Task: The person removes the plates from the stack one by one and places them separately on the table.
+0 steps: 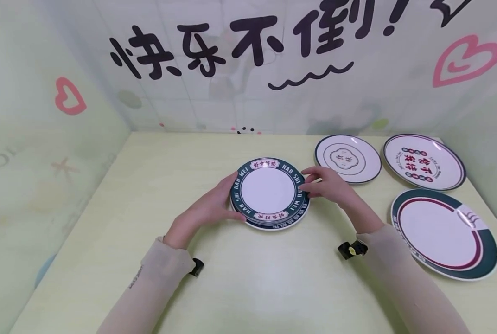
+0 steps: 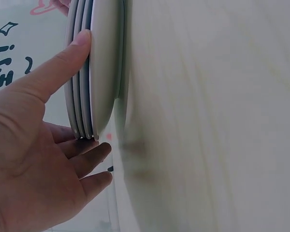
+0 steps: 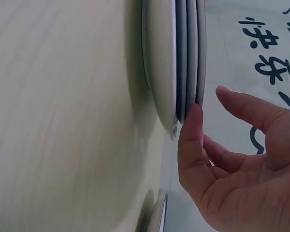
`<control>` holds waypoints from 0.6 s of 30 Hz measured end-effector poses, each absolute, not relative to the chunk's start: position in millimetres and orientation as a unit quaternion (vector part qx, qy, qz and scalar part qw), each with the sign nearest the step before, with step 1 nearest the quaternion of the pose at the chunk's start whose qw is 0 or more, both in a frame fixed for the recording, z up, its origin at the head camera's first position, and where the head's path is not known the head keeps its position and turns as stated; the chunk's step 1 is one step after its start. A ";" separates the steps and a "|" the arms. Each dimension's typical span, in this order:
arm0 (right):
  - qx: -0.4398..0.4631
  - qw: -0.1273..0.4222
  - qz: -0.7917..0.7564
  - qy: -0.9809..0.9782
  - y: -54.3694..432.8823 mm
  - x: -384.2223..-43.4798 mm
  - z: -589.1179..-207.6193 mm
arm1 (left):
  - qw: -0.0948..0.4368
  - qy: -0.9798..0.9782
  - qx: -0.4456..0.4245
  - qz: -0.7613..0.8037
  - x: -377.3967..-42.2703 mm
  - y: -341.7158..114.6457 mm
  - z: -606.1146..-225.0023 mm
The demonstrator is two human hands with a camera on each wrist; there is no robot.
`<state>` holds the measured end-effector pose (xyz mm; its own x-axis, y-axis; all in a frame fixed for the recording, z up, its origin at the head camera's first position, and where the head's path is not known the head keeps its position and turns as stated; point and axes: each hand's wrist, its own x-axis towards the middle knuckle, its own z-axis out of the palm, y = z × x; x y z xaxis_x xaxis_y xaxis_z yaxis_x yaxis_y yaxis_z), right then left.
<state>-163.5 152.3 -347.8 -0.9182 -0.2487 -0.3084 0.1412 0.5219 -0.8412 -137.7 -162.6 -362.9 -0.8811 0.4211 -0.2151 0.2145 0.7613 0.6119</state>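
Note:
In the head view a stack of plates sits mid-table; the top one has a green rim with white lettering and a white centre. A slightly larger dark-rimmed plate peeks out beneath it. My left hand spans the stack's left edge, its thumb laid along the stacked rims and fairly straight fingers resting around the far side. At the right edge, my right hand touches the rims with a fingertip, while in the right wrist view its thumb stands apart from the plates.
To the right lie a small white plate with a thin dark rim, a white plate with red characters, and a large green-and-white plate. A printed wall closes off the table's back; side walls flank it.

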 end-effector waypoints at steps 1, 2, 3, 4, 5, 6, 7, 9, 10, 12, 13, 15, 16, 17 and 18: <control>-0.030 0.199 -0.476 0.856 150.9 -164.9 -348.6 | 0.172 0.922 0.175 0.299 -138.0 -162.6 -362.9; -0.028 0.199 -0.463 0.863 149.2 -166.5 -349.2 | 0.172 0.923 0.174 0.298 -138.4 -162.5 -363.1; -0.028 0.198 -0.449 0.871 147.5 -167.8 -349.2 | 0.173 0.922 0.174 0.298 -138.8 -162.4 -363.3; -0.026 0.199 -0.435 0.878 145.7 -168.6 -348.7 | 0.174 0.922 0.173 0.299 -139.1 -162.1 -363.3; -0.024 0.200 -0.424 0.883 144.2 -169.3 -348.1 | 0.173 0.922 0.173 0.299 -139.2 -162.0 -363.3; -0.021 0.201 -0.414 0.888 142.8 -170.2 -347.4 | 0.173 0.922 0.172 0.300 -139.4 -161.8 -363.2; -0.020 0.201 -0.405 0.892 141.7 -170.6 -346.6 | 0.175 0.922 0.170 0.301 -139.5 -161.5 -362.8; -0.015 0.204 -0.401 0.893 140.3 -171.0 -344.9 | 0.176 0.921 0.169 0.304 -139.2 -161.2 -362.0; -0.012 0.205 -0.403 0.892 140.0 -170.8 -343.9 | 0.176 0.921 0.168 0.305 -138.8 -161.1 -361.4; -0.007 0.206 -0.409 0.889 140.3 -170.1 -342.0 | 0.177 0.921 0.166 0.304 -138.3 -160.9 -360.4; -0.003 0.207 -0.412 0.887 140.9 -169.8 -341.4 | 0.177 0.922 0.165 0.303 -138.3 -160.8 -360.1; 0.004 0.208 -0.423 0.882 143.0 -169.3 -340.5 | 0.179 0.921 0.164 0.304 -138.5 -160.7 -359.9; 0.007 0.207 -0.425 0.881 144.8 -169.2 -340.3 | 0.181 0.921 0.164 0.303 -138.7 -160.8 -360.1; 0.008 0.206 -0.429 0.879 146.8 -169.0 -339.9 | 0.182 0.921 0.164 0.302 -138.7 -160.9 -360.3; 0.010 0.205 -0.434 0.877 148.9 -168.8 -339.4 | 0.182 0.921 0.166 0.302 -138.7 -161.2 -360.7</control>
